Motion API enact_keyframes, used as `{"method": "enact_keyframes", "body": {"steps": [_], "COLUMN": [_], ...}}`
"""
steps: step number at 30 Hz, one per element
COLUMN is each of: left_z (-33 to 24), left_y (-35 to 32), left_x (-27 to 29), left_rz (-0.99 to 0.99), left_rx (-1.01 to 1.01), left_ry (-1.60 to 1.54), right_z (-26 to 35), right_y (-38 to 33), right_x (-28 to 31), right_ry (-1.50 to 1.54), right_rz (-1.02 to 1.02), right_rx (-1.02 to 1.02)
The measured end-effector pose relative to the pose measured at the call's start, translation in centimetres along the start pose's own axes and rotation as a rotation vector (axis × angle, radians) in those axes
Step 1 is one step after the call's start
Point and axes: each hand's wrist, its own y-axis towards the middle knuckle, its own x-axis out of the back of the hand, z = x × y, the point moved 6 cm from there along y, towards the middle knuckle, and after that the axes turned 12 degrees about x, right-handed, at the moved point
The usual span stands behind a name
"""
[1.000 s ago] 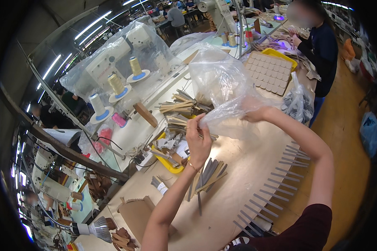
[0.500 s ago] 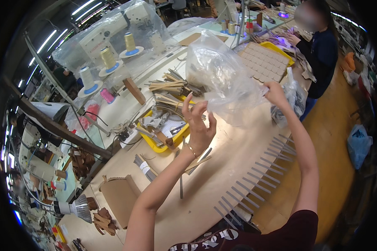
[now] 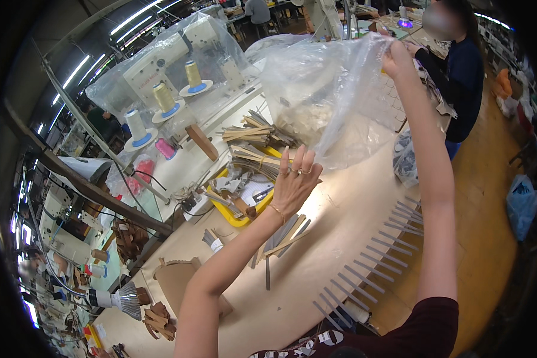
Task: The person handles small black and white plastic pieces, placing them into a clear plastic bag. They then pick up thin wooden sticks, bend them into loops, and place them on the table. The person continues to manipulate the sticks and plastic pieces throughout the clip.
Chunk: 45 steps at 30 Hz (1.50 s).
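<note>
Clear plastic bag (image 3: 347,107), edge pinched by right hand (image 3: 398,59), reaches curled left hand (image 3: 295,186), grip unclear, above bare tabletop (image 3: 340,230).

Our right hand (image 3: 398,59) grips a clear plastic bag (image 3: 347,77).
At the bag's lower edge, our left hand (image 3: 295,190); left of the bag, a yellow plastic tray (image 3: 235,222); below it, thin grey strips (image 3: 373,270).
</note>
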Motion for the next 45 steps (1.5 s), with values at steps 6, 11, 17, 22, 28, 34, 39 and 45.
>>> {"method": "enact_keyframes", "body": {"steps": [6, 11, 17, 22, 28, 34, 39, 45], "left_z": [-3.8, -4.8, 2.3, 16.1, 26.9, 25.0, 18.4, 21.4], "left_y": [1.6, 5.3, 7.1, 17.6, 28.7, 28.0, 24.2, 21.5], "left_x": [2.5, -1.6, 1.5, 7.7, 15.2, 22.5, 29.3, 30.2], "left_rz": [-0.4, 0.409, 0.455, 0.22, -0.078, -0.364, -0.289, -0.11], "left_rx": [-0.072, 0.175, -0.023, 0.298, 0.738, 0.477, 0.064, 0.122], "left_ry": [0.016, -0.086, -0.042, -0.047, -0.463, -0.907, -1.197, -0.715], "right_z": [-2.3, -4.4, -1.1, 2.1, 7.7, 12.8, 14.9, 12.1], "right_y": [-4.3, -5.0, 1.6, 3.9, 7.9, 7.1, 4.0, 2.1], "right_x": [-2.9, -8.2, -2.7, -0.6, -11.3, -13.4, -15.1, -16.5], "right_ry": [0.13, -0.001, -0.513, -0.639, -0.592, -0.504, -0.533, -0.486], "right_rz": [0.054, 0.255, 0.243, 0.08, 0.316, 0.159, 0.197, 0.319], "right_rx": [-0.016, 0.017, 0.08, 0.142, 0.639, 0.746, 0.801, 0.614]}}
